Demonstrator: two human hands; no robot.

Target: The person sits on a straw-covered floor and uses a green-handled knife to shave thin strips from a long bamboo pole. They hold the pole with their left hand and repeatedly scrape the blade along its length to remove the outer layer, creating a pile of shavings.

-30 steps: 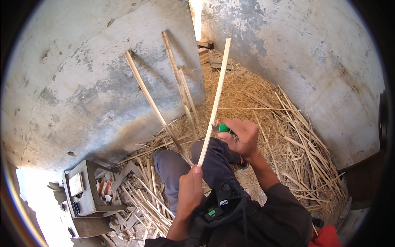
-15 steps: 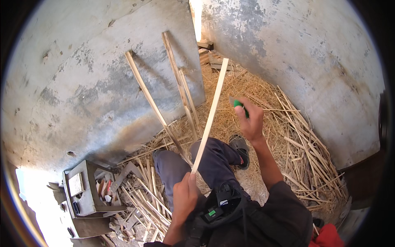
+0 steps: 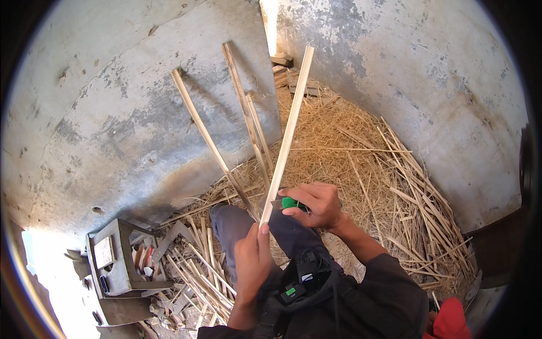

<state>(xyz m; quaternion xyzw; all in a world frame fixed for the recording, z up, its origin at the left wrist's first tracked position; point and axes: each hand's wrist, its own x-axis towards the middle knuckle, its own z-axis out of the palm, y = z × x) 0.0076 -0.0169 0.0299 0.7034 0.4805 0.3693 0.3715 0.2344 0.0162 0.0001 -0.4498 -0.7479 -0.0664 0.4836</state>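
Note:
A long pale strip of split wood, perhaps bamboo, slants up and away in front of me. Its lower end is gripped by my left hand, thumb along the strip. My right hand is closed round the green handle of a knife. The short blade reaches left to the strip, a little above my left hand; whether it cuts into the wood I cannot tell.
Several poles lean on the left wall. Shavings cover the floor ahead. Piles of thin strips lie right and left. An overturned grey wooden stool or box holds small items. Something red shows at lower right.
My right hand with the knife has come down and left to the strip. The strip's far end has risen higher, and its grooved face now shows.

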